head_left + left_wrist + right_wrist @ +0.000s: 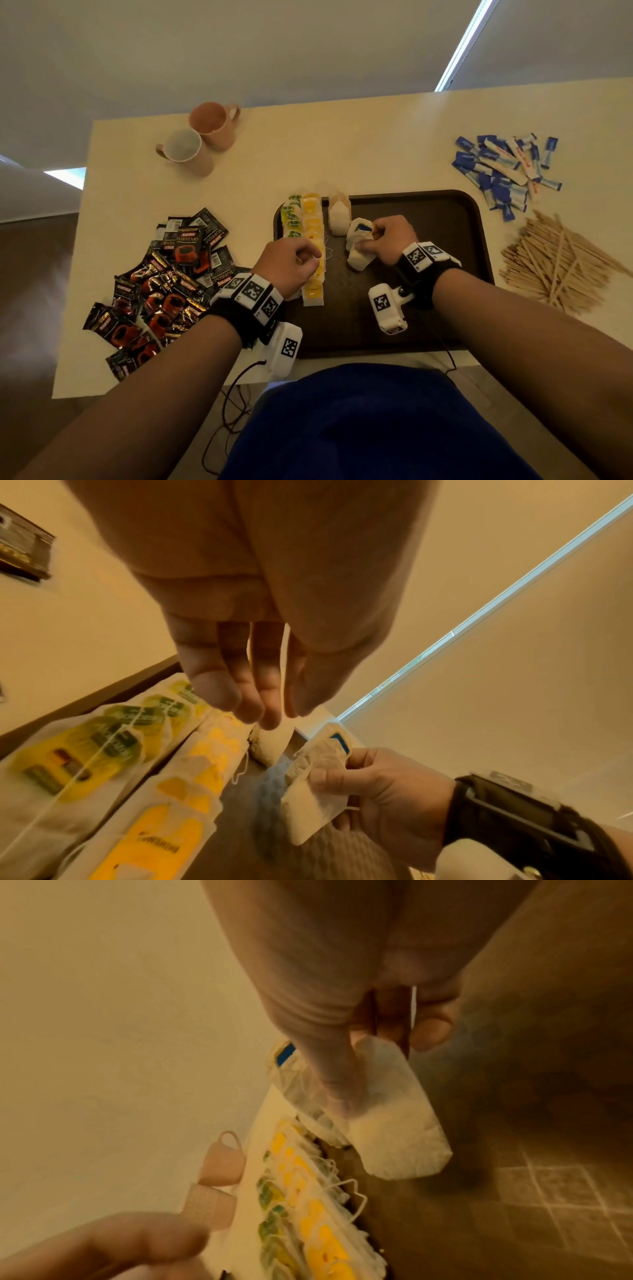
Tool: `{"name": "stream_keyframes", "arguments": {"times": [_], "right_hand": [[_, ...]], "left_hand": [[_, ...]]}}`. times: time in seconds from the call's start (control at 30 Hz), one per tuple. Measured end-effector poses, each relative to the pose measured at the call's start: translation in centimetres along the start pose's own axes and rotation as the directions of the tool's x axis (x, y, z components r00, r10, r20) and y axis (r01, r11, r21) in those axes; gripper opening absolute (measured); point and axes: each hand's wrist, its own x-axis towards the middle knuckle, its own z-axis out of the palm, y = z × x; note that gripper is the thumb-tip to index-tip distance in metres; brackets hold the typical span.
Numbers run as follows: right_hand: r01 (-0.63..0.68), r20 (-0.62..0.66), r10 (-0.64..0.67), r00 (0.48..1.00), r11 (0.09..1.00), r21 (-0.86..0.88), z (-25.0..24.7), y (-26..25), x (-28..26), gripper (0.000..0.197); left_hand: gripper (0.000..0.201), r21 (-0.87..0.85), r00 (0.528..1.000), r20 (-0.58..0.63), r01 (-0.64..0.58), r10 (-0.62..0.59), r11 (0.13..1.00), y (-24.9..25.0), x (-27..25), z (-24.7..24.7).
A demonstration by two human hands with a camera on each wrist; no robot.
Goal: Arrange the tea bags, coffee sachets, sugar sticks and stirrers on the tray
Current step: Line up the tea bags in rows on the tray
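Progress from my head feed is partial, two tea-bag rows (305,246) lining the dark brown plastic tray (445,219) while black-red coffee sachets (164,281), blue-white sugar sticks (503,171) and wooden stirrers (555,263) lie off it; left-wrist feed shows my left hand (240,647) loosely curled, empty; right-wrist feed shows my right hand (359,988) pinching white tea bags (394,1123) above the tray.

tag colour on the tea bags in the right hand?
Blue, on the tea bags held by the right hand. Clearest in the head view.
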Motion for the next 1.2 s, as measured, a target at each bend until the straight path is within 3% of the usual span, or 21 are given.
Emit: {"name": "stream_keyframes", "arguments": {"times": [0.07,0.17,0.3,0.4,0.5,0.67,0.8,1.0,1.2], "right_hand": [[0.044,-0.001,-0.044,0.999,0.999,0.023,-0.5,-0.4,-0.9,0.025],[0.120,0.031,-0.124,0.992,0.989,0.091,-0.5,-2.0,-2.3,0.017],[0.180,0.083,-0.193,0.978,0.973,0.145,1.4,-4.4,-3.9,0.025],[0.175,0.170,-0.193,0.966,0.978,0.115,4.2,-5.0,-5.3,0.018],[0.146,0.254,-0.148,0.956,0.989,0.027,7.6,-4.6,-6.4,0.025],[0.074,0.276,-0.056,0.959,0.996,-0.053,11.5,-4.1,-6.7,0.035],[0.094,0.222,-0.068,0.973,0.990,-0.107,12.3,-4.6,-6.5,0.042],[0.109,0.193,-0.078,0.978,0.982,-0.156,12.1,-4.5,-6.7,0.024],[0.108,0.140,-0.092,0.986,0.988,-0.110,12.1,-3.9,-6.7,0.028]], "left_hand": [[0.015,-0.026,1.000,-0.008,-0.022,0.022,0.999,0.5,0.3,-0.1],[0.041,-0.089,1.000,-0.002,-0.029,0.029,0.996,1.2,0.3,0.0],[0.057,-0.186,0.999,0.018,-0.039,0.043,0.982,0.1,-0.9,0.0],[0.047,-0.176,0.996,0.085,-0.001,0.016,0.984,-2.8,-2.7,0.4],[0.039,-0.144,0.991,0.133,0.045,-0.026,0.989,-5.4,-4.7,1.1],[0.007,-0.038,0.993,0.036,0.115,-0.114,0.993,-7.3,-5.4,1.8],[0.011,-0.013,0.993,-0.049,0.110,-0.111,0.994,-7.8,-4.8,1.9],[0.011,0.070,0.993,-0.029,0.113,-0.111,0.991,-7.3,-3.8,1.5],[0.010,0.048,0.990,-0.019,0.141,-0.140,0.989,-7.1,-3.6,1.5]]}}
